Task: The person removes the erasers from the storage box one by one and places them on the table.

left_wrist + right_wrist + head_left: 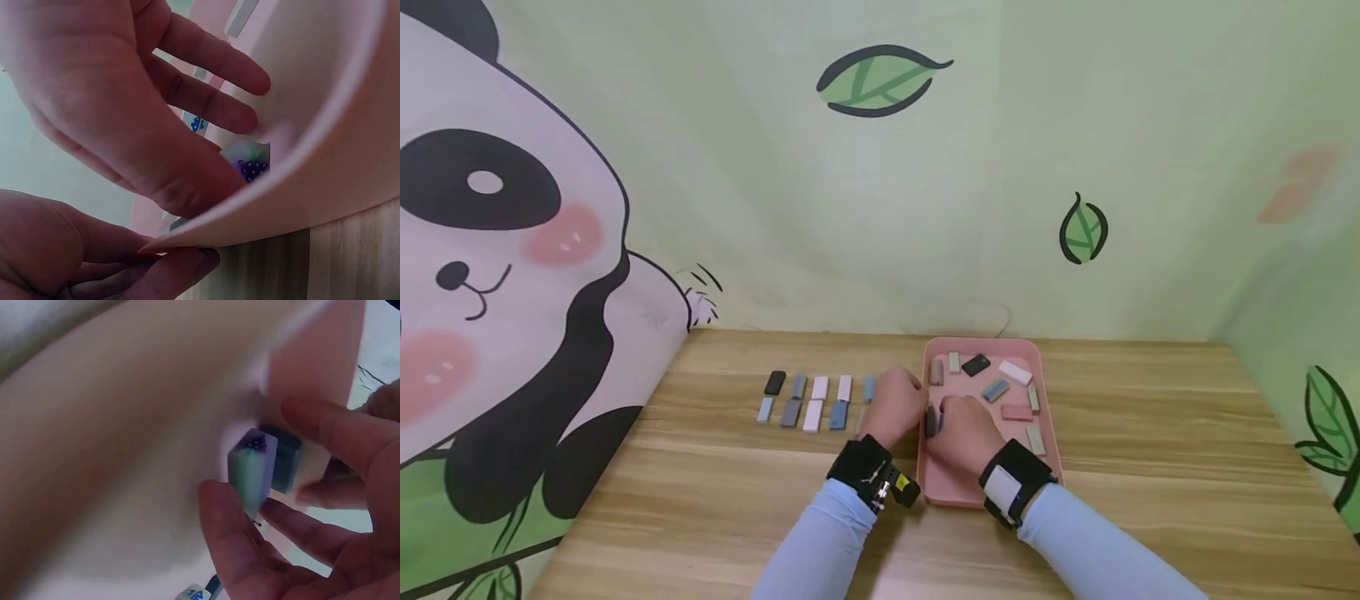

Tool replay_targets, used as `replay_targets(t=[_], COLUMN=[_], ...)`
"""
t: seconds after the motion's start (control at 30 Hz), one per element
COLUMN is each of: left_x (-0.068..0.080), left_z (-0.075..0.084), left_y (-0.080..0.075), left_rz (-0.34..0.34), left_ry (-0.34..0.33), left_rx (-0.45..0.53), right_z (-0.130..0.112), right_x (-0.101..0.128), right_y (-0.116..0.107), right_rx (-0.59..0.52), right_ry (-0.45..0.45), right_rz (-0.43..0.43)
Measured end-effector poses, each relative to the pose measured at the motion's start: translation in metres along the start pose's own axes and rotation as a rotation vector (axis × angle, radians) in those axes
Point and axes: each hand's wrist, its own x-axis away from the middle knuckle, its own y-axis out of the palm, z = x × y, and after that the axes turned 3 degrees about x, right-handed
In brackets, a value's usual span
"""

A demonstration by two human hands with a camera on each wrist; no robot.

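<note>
In the head view, my left hand (pixel 897 407) is at the left wall of a pink tray (pixel 943 492). Its fingers (pixel 181 265) pinch the rim in the left wrist view. My right hand (pixel 966 433) reaches down inside the tray. Curled fingers (pixel 222 515) lie around the lower end of a small pale block with a purple dotted print (pixel 253 469), which stands tilted. The right thumb lies apart from it, near a dark block (pixel 287 459) by the tray wall. Part of the pale block is hidden by the right hand in the left wrist view.
Several small blocks lie in the tray, among them a black one (pixel 976 365), a white one (pixel 1015 372) and a pink one (pixel 1017 412). Left of the tray, two rows of blocks, including a black one (pixel 775 382), lie on the wooden table (pixel 700 500). A printed cloth wall (pixel 775 208) stands behind.
</note>
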Motion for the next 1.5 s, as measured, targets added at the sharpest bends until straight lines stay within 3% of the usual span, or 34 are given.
replay_targets(t=[0.17,0.3,0.6,0.73,0.87,1.03,1.17,1.3,1.5], left_x=[0.000,-0.001,-0.007,-0.007,-0.006,-0.005,-0.006,-0.005,0.001], left_z=[0.002,0.002,-0.003,-0.004,-0.002,-0.001,-0.002,-0.003,-0.003], left_y=[-0.003,-0.003,-0.002,-0.002,-0.002,-0.002,-0.001,0.000,0.001], left_rz=[-0.005,-0.014,-0.015,-0.009,-0.012,-0.012,-0.018,-0.031,-0.023], left_ry=[-0.004,-0.013,-0.048,-0.051,-0.050,-0.056,-0.075,-0.084,-0.063], left_rx=[0.005,0.004,0.028,0.022,0.014,0.017,0.026,0.044,0.050], right_z=[-0.006,-0.006,0.004,0.007,0.014,0.049,0.088,0.124,0.157], right_x=[0.000,0.002,0.021,0.030,0.032,0.018,0.010,0.007,0.005], right_y=[-0.004,-0.006,-0.010,-0.020,-0.047,-0.092,-0.120,-0.131,-0.128], right_rx=[0.001,0.066,0.203,0.145,0.081,0.044,0.102,0.135,0.140], right_ry=[0.001,-0.003,-0.096,-0.091,-0.034,0.062,0.083,0.095,0.090], right_rz=[-0.002,-0.034,-0.051,-0.067,-0.035,0.051,0.166,0.252,0.301])
